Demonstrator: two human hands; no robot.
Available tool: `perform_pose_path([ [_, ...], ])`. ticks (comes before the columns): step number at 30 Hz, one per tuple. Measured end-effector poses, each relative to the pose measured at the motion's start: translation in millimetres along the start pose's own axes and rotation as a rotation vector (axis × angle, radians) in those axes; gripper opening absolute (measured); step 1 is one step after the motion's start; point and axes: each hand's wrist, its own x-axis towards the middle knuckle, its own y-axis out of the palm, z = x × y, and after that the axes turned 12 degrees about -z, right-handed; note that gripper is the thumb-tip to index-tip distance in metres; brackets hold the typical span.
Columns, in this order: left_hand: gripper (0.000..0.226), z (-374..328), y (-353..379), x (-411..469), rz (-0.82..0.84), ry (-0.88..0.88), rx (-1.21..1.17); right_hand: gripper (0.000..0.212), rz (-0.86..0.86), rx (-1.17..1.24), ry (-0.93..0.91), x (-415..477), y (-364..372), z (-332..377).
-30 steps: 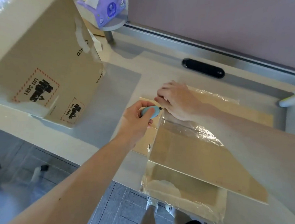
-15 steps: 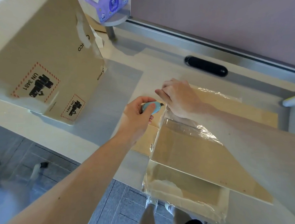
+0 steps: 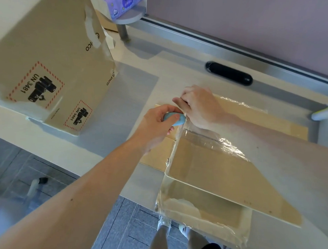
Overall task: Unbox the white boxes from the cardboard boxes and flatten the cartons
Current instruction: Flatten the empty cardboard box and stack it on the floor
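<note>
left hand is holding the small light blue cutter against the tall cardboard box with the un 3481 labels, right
Not quite. The head view shows the left hand holding the small light blue cutter against the flat, film-wrapped cardboard carton, not the tall labelled cardboard box.

Office: desk (image 3: 176, 71), partition panel (image 3: 248, 17), cable grommet (image 3: 229, 73).
</note>
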Motion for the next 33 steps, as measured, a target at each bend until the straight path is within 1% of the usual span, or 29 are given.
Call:
perform_pose_path([
  [5,0.014,1.9,-17.3,1.4,0.184,0.083,0.139,0.052,-0.027,-0.018,0.016,0.7,1.9,-3.2],
  [11,0.012,14.0,-28.6,-10.6,0.281,0.076,0.173,0.056,-0.051,0.033,0.037,3.4,4.0,-7.5],
  [14,0.011,18.6,-36.6,-21.0,0.303,0.068,0.195,0.056,-0.033,0.067,0.029,3.4,0.6,-8.2],
  [16,0.011,17.9,-38.8,-21.5,0.257,0.075,0.208,0.05,-0.007,0.06,-0.001,2.3,-6.8,-3.3],
  [18,0.014,12.8,-37.5,-17.4,0.121,0.077,0.173,0.035,-0.009,0.067,0.021,-2.3,-19.1,3.2],
  [19,0.013,7.0,-36.0,-15.3,0.034,0.08,0.15,0.027,-0.041,0.094,0.06,-6.3,-27.6,5.8],
  [20,0.011,-0.8,-34.1,-13.9,-0.046,0.083,0.127,0.022,-0.093,0.146,0.116,-12.0,-37.0,7.4],
  [22,0.012,-18.3,-28.1,-13.3,-0.135,0.098,0.099,0.024,-0.211,0.273,0.277,-30.6,-61.6,8.3],
  [24,0.011,-38.8,-17.3,-14.3,-0.113,0.162,0.107,0.028,-0.324,0.335,0.48,-60.9,-88.5,2.4],
  [27,0.009,-70.6,8.9,-25.4,0.025,0.314,0.159,0.028,-0.491,0.349,0.835,-129.6,-115.5,-21.1],
  [29,0.011,-85.4,31.5,-37.9,0.143,0.413,0.271,0.033,-0.563,0.377,1.093,-181.1,-129.3,-32.1],
  [31,0.012,-92.6,57.2,-49.7,0.27,0.47,0.377,0.029,-0.597,0.464,1.287,-224.8,-140.5,-33.1],
  [33,0.012,-98.5,84.0,-59.8,0.385,0.536,0.476,0.03,-0.559,0.519,1.407,-256.6,-141.2,-31.4],
])
